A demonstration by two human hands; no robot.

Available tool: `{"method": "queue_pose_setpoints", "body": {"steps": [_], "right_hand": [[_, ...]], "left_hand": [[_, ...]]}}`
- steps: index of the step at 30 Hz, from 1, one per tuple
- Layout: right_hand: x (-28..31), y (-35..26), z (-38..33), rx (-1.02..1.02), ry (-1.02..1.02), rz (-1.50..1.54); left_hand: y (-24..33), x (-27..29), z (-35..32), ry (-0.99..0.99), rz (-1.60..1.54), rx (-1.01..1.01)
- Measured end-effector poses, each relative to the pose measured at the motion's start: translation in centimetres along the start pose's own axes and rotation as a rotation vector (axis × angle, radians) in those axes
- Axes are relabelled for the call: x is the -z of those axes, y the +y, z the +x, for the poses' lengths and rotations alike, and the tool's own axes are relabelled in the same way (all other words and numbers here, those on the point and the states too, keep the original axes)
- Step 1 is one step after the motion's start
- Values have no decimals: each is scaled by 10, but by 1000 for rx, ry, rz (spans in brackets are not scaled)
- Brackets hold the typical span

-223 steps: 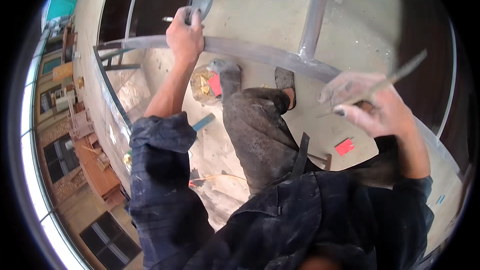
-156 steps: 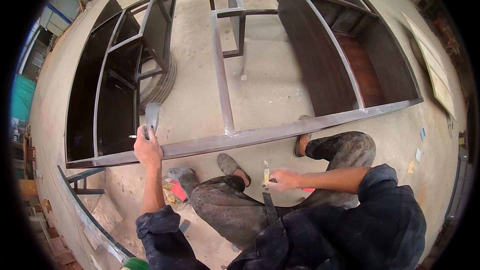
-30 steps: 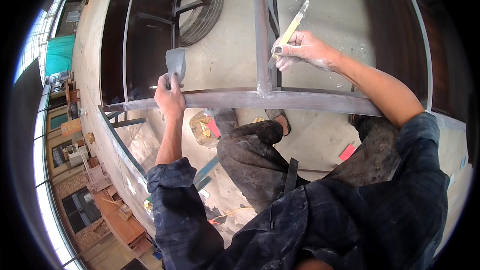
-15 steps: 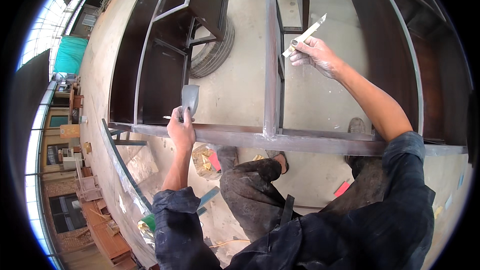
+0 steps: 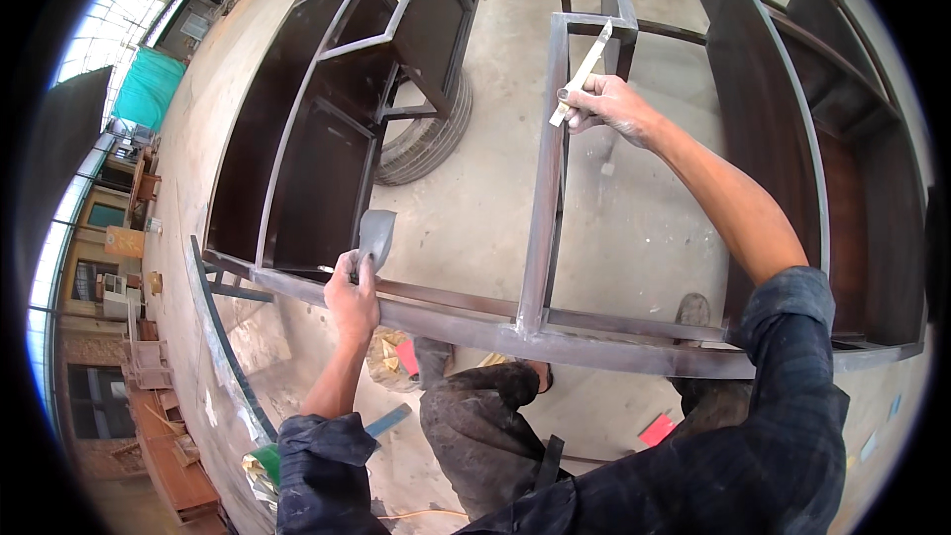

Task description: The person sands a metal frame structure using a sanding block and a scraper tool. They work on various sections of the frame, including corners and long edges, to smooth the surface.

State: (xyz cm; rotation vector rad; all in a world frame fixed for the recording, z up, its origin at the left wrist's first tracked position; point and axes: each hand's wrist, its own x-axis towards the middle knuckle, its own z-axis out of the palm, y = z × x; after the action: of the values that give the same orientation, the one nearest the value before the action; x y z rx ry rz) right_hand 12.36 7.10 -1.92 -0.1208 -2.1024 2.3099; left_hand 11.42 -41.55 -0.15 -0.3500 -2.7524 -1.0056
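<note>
A pale concrete floor [image 5: 466, 208] carries everything here. A large dark metal shelf frame [image 5: 535, 238] lies flat on it, its open compartments showing bare floor between the bars. A worn tyre [image 5: 426, 139] lies on the floor inside one compartment, touching the frame's bars. Nearer the person, a red scrap [image 5: 657, 429] and a crumpled yellowish wrapper [image 5: 386, 362] lie on the floor.

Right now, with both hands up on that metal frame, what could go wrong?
The right hand reaches far out with a pale scraper blade; leaning that way could tip balance over the frame rail. The left hand pins a putty knife against the rail edge, so a slip could scrape the fingers.
</note>
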Motion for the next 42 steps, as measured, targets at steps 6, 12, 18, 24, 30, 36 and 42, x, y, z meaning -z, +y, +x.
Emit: {"method": "queue_pose_setpoints", "body": {"steps": [6, 12, 18, 24, 30, 36, 42], "right_hand": [[-2, 1, -4, 1, -40, -22], [-3, 0, -2, 18, -8, -6], [-6, 1, -5, 33, -24, -8], [-5, 4, -8, 28, -48, -24], [-4, 5, -9, 18, 3, 15], [-4, 3, -7, 35, 16, 20], [-8, 2, -11, 24, -18, -26]], "left_hand": [[9, 2, -1, -6, 12, -9], [10, 1, -1, -3, 7, -19], [12, 3, -1, -7, -8, 13], [10, 3, -1, -2, -15, 19], [12, 1, -1, -10, 2, 21], [13, 1, -2, 0, 10, 15], [14, 4, -2, -15, -7, 41]]}}
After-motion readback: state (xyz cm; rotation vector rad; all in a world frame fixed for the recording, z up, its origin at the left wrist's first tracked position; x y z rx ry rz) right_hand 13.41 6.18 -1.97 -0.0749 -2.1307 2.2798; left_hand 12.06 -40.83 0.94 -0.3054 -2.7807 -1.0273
